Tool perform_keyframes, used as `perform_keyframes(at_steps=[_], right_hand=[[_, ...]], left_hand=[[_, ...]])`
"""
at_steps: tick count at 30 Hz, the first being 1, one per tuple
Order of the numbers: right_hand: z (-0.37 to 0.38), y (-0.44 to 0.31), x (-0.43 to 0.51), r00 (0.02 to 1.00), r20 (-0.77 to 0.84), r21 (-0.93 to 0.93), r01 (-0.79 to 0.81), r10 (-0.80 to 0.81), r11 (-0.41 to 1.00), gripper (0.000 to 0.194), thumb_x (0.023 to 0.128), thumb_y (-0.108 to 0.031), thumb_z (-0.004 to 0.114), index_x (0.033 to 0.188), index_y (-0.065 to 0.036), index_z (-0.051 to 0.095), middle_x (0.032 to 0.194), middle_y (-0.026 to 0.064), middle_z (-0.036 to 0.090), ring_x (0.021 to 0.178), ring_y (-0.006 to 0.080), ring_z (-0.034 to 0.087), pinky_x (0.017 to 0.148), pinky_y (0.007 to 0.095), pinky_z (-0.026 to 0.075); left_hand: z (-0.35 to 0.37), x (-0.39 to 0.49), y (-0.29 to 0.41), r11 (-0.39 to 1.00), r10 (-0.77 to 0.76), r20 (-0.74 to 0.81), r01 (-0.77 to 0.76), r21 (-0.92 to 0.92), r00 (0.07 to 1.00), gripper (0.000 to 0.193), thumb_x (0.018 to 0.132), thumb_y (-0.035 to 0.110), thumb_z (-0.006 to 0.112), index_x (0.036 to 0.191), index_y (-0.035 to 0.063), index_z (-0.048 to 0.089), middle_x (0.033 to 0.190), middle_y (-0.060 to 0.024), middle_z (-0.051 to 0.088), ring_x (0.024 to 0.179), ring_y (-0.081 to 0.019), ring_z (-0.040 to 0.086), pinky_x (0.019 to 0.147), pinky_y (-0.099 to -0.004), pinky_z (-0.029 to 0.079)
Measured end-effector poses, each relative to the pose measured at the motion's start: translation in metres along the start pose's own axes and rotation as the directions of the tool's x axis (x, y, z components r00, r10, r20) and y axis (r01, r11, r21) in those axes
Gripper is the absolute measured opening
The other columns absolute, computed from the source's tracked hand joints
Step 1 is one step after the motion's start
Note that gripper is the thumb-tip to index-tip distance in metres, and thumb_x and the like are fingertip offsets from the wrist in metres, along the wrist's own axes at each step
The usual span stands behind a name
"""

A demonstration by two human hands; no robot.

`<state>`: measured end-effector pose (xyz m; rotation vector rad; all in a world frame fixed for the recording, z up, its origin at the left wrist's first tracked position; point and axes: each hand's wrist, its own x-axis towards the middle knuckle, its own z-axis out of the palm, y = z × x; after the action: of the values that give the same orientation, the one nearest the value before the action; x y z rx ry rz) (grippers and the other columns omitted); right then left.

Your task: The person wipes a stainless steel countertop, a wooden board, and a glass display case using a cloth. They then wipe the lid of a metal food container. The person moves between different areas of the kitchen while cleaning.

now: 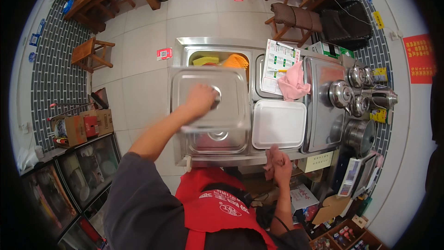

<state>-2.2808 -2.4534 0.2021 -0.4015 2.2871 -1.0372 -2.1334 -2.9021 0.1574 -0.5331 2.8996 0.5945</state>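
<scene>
My left hand (pixel 200 101) grips the round knob of a rectangular stainless-steel lid (pixel 229 111), blurred by motion. The lid hangs over the left side of a steel serving counter (pixel 182 43) and hides part of it. Beyond its far edge, an uncovered steel pan (pixel 249 59) holds a yellow cloth-like item (pixel 206 60) and an orange textured item (pixel 236 61). Nearer me lies a second steel lid (pixel 218 144), partly covered by the first. My right hand (pixel 283 171) holds a bunched brownish-pink cloth (pixel 271 161) by the counter's front edge, just below a white plastic tray lid (pixel 279 125).
A printed sheet on a clipboard (pixel 282 57), a pen (pixel 277 71) and a pink cloth (pixel 294 81) lie at back right. Steel kettles (pixel 340 93) and a lidded pot (pixel 360 137) stand right of a large steel cover (pixel 322 111). A wooden stool (pixel 90 53) stands left.
</scene>
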Motion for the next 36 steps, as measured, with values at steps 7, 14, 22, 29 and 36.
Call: perform_keyframes(at_steps=[7,14,22,29,36], right_hand=[[0.066,-0.095,0.058,0.927,0.348,0.519,-0.312,0.137,0.796,0.036,0.099,-0.007,0.072,0.133,-0.001,0.064,0.115,0.0065,0.070,0.104,0.0156,0.066,0.093,0.0299,0.055],[0.093,-0.085,0.054,0.958,0.278,0.483,-0.202,0.069,0.852,0.047,0.087,0.008,0.076,0.130,-0.004,0.063,0.116,0.0055,0.070,0.103,0.0165,0.068,0.088,0.0308,0.058],[0.055,-0.057,0.067,0.986,0.166,0.551,-0.076,-0.020,0.831,0.055,0.082,0.011,0.082,0.131,-0.004,0.061,0.129,0.0092,0.067,0.120,0.0194,0.065,0.106,0.0330,0.052],[0.033,-0.066,0.082,0.971,0.120,0.216,0.177,-0.206,0.960,0.032,0.095,-0.002,0.065,0.127,0.001,0.069,0.131,0.0113,0.069,0.113,0.0243,0.068,0.093,0.0360,0.057],[0.053,-0.151,0.083,0.591,-0.062,-0.097,0.798,-0.804,0.594,0.035,0.089,0.000,0.061,0.122,-0.001,0.069,0.129,0.0151,0.067,0.126,0.0380,0.061,0.111,0.0507,0.043]], left_hand=[[0.009,-0.115,0.100,0.956,0.159,-0.053,-0.168,-0.241,0.986,0.013,0.086,0.016,0.071,0.095,0.0080,0.065,0.096,-0.0117,0.066,0.098,-0.0314,0.064,0.087,-0.0442,0.046],[0.001,-0.157,0.111,0.947,0.043,-0.089,-0.069,-0.313,0.995,0.023,0.087,0.016,0.076,0.105,0.0055,0.069,0.106,-0.0144,0.065,0.106,-0.0348,0.062,0.094,-0.0474,0.046],[-0.018,-0.206,0.073,0.190,-0.760,0.068,0.321,-0.928,0.647,0.049,0.094,0.013,0.079,0.136,-0.0040,0.061,0.137,-0.0191,0.066,0.129,-0.0335,0.063,0.104,-0.0469,0.056],[0.002,-0.215,0.133,-0.502,-0.409,0.505,0.274,-0.820,0.760,0.037,0.093,-0.003,0.074,0.128,-0.0070,0.065,0.113,-0.0139,0.075,0.098,-0.0238,0.075,0.088,-0.0399,0.062],[-0.009,-0.179,0.194,-0.350,-0.458,0.291,0.130,-0.928,0.840,0.030,0.095,-0.001,0.072,0.124,-0.0059,0.069,0.112,-0.0111,0.076,0.098,-0.0180,0.072,0.089,-0.0341,0.058]])
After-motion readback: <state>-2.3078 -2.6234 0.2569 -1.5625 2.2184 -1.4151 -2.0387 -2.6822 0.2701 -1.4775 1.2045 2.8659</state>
